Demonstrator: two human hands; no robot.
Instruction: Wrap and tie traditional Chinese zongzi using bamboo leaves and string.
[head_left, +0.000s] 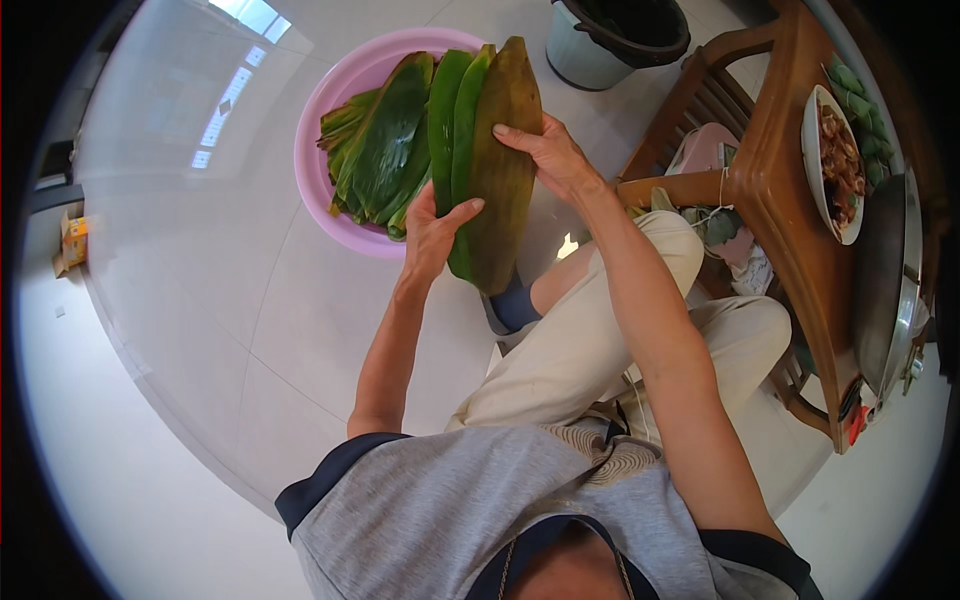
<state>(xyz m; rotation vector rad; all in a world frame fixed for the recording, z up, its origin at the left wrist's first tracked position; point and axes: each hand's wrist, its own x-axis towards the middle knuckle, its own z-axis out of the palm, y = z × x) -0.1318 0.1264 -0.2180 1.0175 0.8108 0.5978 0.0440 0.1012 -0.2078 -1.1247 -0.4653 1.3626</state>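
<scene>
Both my hands hold a few long leaves, overlapped lengthwise, in front of me. The nearest to my right hand is a brownish-olive leaf (504, 195); beside it lie glossy green leaves (450, 127). My left hand (435, 232) grips the lower left edge, its thumb lying across the front. With its thumb on the brownish leaf, my right hand (551, 157) clasps the right edge. Behind and left of them, a pink plastic basin (311, 161) on the floor contains a pile of wet green leaves (386, 135). The held leaves overlap the basin's right side in view.
A grey-blue bucket (581, 52) with a dark liner stands beyond the basin. On my right is a wooden table (780, 150) bearing a white dish of meat pieces (840, 165), wrapped green bundles (859, 105) and a large metal pan (885, 285). A pink item (705, 146) sits beneath.
</scene>
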